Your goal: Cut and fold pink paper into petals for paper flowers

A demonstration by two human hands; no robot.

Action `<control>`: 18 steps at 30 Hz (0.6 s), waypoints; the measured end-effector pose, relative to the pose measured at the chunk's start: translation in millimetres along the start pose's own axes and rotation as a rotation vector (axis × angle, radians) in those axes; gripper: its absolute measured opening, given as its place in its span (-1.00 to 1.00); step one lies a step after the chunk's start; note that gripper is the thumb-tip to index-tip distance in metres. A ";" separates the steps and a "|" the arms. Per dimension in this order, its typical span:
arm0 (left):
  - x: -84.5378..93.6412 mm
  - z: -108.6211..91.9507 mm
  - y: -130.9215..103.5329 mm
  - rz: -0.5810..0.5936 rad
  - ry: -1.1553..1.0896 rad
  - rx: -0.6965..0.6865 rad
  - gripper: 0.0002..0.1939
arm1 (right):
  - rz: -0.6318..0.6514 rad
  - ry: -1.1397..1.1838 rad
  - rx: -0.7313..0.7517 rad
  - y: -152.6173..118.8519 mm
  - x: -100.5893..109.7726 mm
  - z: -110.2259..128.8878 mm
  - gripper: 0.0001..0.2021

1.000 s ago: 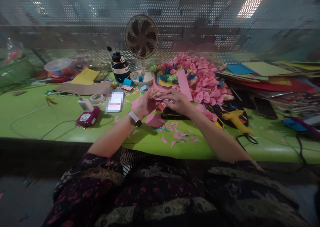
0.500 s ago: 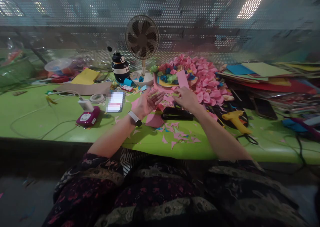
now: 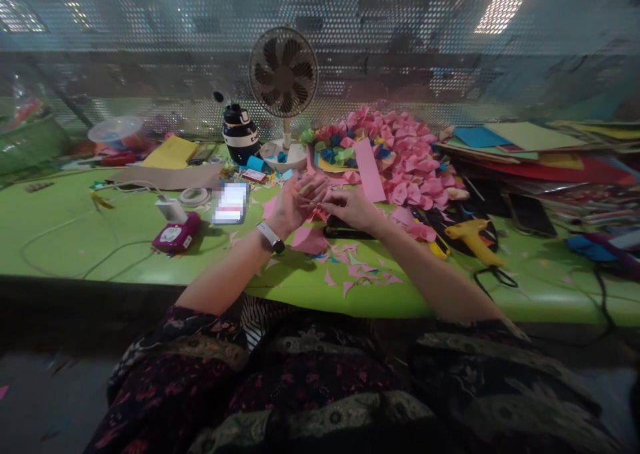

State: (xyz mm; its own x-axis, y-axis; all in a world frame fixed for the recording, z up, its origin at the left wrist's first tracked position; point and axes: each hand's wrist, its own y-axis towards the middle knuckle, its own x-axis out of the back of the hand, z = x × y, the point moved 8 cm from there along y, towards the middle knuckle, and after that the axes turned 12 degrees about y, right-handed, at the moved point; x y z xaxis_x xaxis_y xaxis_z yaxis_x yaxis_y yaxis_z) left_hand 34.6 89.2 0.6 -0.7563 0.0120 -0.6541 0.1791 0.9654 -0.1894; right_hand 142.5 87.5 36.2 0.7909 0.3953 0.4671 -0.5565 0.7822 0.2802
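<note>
My left hand point(image 3: 299, 203) is palm up with its fingers spread, over the pink scraps at the middle of the table; nothing can be made out in it. At its fingertips, my right hand point(image 3: 350, 209) has thumb and fingers pressed together; anything between them is too small to name. Under my right hand lies a black stapler-like tool point(image 3: 345, 229), partly covered. A pink paper strip point(image 3: 369, 171) rests behind that hand, against a heap of folded pink paper pieces point(image 3: 410, 154). A pink sheet point(image 3: 309, 240) lies below my left hand.
A fan point(image 3: 283, 72) and a black bottle point(image 3: 241, 136) stand at the back. Left are a phone point(image 3: 231, 203) and a purple box point(image 3: 177, 234) with a charger. Right are a yellow glue gun point(image 3: 473, 239) and stacked coloured paper point(image 3: 530, 149). Paper scraps point(image 3: 353, 267) litter the front.
My right hand has moved left and slightly down to the fingertips of my left hand. The pink strip shows at greater length. My left hand has barely moved.
</note>
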 end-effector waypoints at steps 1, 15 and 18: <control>-0.2 -0.6 -0.4 -0.002 0.009 0.000 -0.54 | 0.003 0.030 0.010 0.3 0.9 0.6 -0.71; 8.6 -15.4 2.5 -0.008 0.611 -0.253 -0.80 | -0.240 0.115 -0.029 -0.8 53.8 -4.8 -0.61; 0.8 -17.9 -0.1 0.059 0.730 -0.348 -0.80 | -0.223 0.092 -0.017 -0.4 52.8 -4.0 -0.63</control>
State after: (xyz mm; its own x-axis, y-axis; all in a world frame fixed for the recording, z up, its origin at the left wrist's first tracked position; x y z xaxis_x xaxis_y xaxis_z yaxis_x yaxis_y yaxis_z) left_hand 22.7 93.8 13.2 -0.9931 0.1167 0.0093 0.1168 0.9821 0.1475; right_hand 185.5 110.0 57.4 0.9141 0.2533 0.3166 -0.3615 0.8627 0.3536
